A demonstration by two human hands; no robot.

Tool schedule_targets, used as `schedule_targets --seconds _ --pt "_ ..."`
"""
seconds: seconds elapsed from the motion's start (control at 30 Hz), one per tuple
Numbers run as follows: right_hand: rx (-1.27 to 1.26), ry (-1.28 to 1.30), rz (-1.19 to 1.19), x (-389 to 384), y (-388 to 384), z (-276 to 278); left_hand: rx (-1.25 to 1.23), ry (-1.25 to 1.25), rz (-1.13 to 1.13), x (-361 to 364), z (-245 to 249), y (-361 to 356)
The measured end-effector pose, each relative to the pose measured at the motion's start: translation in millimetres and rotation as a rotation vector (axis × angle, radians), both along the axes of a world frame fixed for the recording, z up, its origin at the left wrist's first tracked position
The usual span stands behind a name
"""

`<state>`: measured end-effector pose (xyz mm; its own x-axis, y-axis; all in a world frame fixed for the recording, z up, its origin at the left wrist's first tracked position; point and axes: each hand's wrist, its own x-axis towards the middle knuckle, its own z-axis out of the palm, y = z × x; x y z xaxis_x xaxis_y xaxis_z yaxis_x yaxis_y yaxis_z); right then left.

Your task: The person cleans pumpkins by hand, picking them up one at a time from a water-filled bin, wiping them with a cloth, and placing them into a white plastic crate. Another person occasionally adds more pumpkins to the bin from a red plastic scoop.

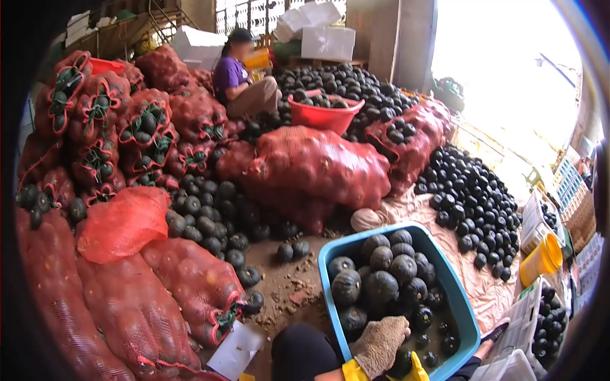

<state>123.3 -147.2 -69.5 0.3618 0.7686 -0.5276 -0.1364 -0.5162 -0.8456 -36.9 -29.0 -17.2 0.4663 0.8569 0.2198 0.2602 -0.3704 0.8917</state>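
Note:
A blue tub (473,317) stands in front of me with water and dark green kabocha squashes (381,287) in it. My left hand (380,346) is over its near side, in a tan cloth mitt with a yellow glove cuff below. The mitt hides those fingers. Beside it, at the bottom edge, my right hand (416,369) wears a yellow rubber glove. Its fingers curl against a wet squash (400,364) just under the mitt; most of this hand is cut off or hidden.
Red mesh sacks of squash (324,162) are piled left and centre. Loose squashes (470,203) lie right on a pinkish sheet (486,286). Farther back, a person in purple (230,76) sits near a red basin (324,115). A yellow bucket (540,259) and plastic crates (518,324) stand right.

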Motion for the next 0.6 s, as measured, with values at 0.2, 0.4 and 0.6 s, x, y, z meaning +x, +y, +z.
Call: schedule_targets --seconds 0.2,0.4,0.6 --pt "-0.02 -0.028 -0.004 3 -12 -5 -0.569 -0.329 -0.152 -1 -6 -5" --pt "0.046 0.064 -0.1 -14 -14 19 0.113 0.174 -0.037 -5 10 1" --pt "-0.014 0.022 -0.035 -5 -17 17 0.207 0.163 -0.024 -10 20 -9"
